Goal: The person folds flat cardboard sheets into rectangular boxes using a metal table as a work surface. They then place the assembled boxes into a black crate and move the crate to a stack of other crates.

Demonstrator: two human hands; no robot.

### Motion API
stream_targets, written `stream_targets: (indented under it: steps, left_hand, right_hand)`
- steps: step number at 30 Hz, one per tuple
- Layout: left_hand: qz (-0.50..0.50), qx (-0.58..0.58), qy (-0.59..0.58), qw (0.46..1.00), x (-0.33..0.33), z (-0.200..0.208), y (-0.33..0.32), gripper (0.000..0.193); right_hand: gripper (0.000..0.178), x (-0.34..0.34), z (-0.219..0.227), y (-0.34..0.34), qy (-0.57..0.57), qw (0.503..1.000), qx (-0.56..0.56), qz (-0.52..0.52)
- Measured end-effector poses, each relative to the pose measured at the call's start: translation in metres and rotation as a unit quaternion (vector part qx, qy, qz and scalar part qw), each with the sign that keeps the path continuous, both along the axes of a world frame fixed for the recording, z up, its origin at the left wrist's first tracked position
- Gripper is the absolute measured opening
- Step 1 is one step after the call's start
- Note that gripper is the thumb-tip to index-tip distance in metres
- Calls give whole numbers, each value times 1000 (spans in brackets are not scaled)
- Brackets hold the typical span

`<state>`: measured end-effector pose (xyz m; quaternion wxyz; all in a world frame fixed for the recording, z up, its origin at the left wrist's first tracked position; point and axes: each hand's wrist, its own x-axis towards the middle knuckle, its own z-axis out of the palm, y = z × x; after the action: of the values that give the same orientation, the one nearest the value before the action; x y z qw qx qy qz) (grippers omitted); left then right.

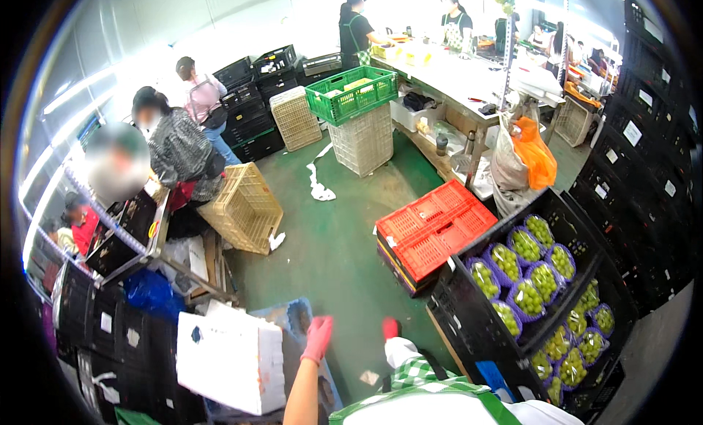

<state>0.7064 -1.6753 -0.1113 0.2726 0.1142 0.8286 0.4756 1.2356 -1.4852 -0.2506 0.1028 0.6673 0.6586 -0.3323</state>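
Near the bottom centre of the frame the left hand (318, 337), in a pink glove, is hanging over the green floor (329, 256) with its fingers loosely together and pointing down, holding nothing. It is hovering just beside the upper right corner of a white box (231, 359) sitting at lower left on a blue sheet (296, 315). The right hand (390, 327), also gloved in pink, is showing only as a small patch above a white and green checked sleeve; whether it is open or closed I cannot tell, and nothing is showing in it.

To the right, black crates (476, 322) are holding bags of green grapes (527, 278) in purple wrapping. Red crates (432, 231) are lying stacked at centre right. Higher up, a green crate (351, 95) is resting on a beige crate stack (362, 143), with a long worktop (454, 77) behind, where other people are standing.
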Motion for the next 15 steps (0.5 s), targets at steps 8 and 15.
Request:
stream_targets:
  steps: [8, 15]
  left_hand:
    - [-241, -148, 4, 959, -204, -73, 100, 34]
    - [-148, -220, 183, 947, -395, -210, 38, 17]
  right_hand:
    - [18, -226, -61, 116, -35, 944, -144, 294]
    - [16, -474, -77, 349, 406, 912, 21, -47]
